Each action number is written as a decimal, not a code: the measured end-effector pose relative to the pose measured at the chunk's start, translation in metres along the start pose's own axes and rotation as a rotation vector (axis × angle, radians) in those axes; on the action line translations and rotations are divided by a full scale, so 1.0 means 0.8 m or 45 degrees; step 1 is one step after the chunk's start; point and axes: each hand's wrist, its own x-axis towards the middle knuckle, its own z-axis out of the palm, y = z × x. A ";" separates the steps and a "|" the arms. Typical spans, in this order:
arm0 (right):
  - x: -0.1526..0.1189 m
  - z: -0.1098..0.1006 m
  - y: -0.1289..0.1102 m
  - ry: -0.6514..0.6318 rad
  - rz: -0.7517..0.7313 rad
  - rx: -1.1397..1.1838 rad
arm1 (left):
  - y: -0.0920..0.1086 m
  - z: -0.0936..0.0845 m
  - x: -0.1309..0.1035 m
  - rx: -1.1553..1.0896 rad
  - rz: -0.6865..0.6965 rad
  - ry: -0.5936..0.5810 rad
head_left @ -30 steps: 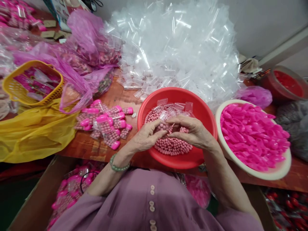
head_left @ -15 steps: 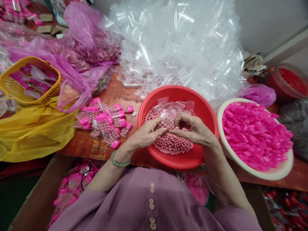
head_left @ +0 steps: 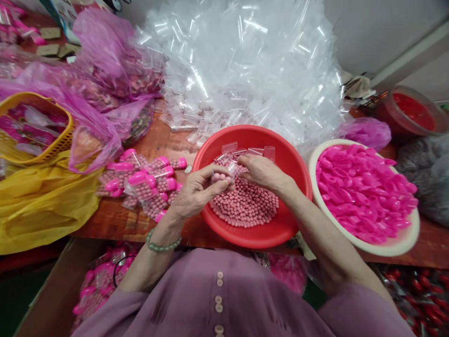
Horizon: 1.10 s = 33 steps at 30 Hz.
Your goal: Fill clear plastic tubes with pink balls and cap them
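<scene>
- Over the red basin (head_left: 280, 229), both hands work close together above a heap of small pink beads (head_left: 245, 206).
- Left hand (head_left: 196, 192): fingers curled and pinched shut on a small clear packet (head_left: 221, 177) partly filled with pink beads — held just above the heap.
- Right hand (head_left: 261, 171): fingers bent and drawn together at the far side of the heap, touching the empty clear packets (head_left: 254, 152) that stand against the basin's back wall; whether it grips one I cannot tell.
- White bowl (head_left: 396, 245), just right of the basin, is full of bright pink caps (head_left: 361, 192).
- Yellow basket (head_left: 52, 150) at far left holds pink packets; a yellow plastic bag (head_left: 38, 201) lies in front of it.
- Filled packets with pink caps (head_left: 143, 180) lie on the bench (head_left: 115, 217) left of the basin.
- Behind the basin — a large pile of clear empty bags (head_left: 245, 61); pink plastic bags (head_left: 105, 61) to its left.
- No readable writing.
- Green bead bracelet (head_left: 162, 244) on the left wrist.
</scene>
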 end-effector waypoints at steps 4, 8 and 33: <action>0.019 0.014 -0.019 -0.041 0.040 -0.122 | -0.014 0.000 0.008 -0.053 0.017 0.140; 0.029 0.027 -0.024 -0.017 0.153 -0.093 | -0.021 0.001 0.012 -0.021 0.003 0.170; -0.012 0.041 0.033 0.423 0.181 0.813 | -0.031 -0.008 0.022 0.230 0.011 0.341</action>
